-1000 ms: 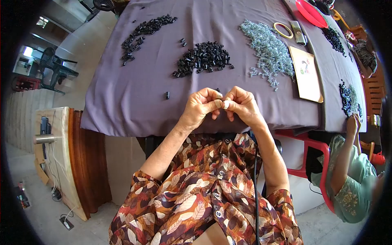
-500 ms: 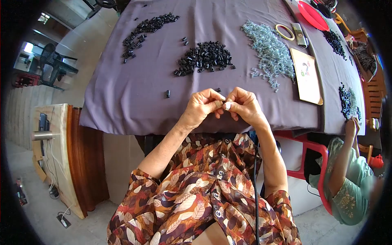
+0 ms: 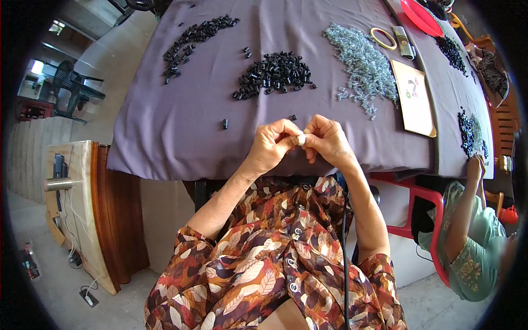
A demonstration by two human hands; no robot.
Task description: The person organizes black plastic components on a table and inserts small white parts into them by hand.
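Observation:
My left hand (image 3: pixel 271 144) and my right hand (image 3: pixel 328 141) meet fingertip to fingertip just above the near edge of the purple cloth (image 3: pixel 181 137). Both are pinched closed; what lies between the fingertips is too small and hidden to name. Beyond them sits a pile of small black pieces (image 3: pixel 278 72). One loose black piece (image 3: pixel 225 124) lies left of my hands, and another (image 3: pixel 293 117) just behind them. Farther right is a heap of clear, glassy pieces (image 3: pixel 360 66).
A curved spread of black pieces (image 3: pixel 201 33) lies at the far left. On the right are a board (image 3: pixel 413 99), a ring (image 3: pixel 383 38), a small device (image 3: pixel 404 43) and a red tray (image 3: pixel 421 17). A person in green (image 3: pixel 473 242) sits beside a red chair (image 3: pixel 437 236).
My fingertips have shifted slightly and now press closer together around the same spot. The view has tilted a little. The piles look the same.

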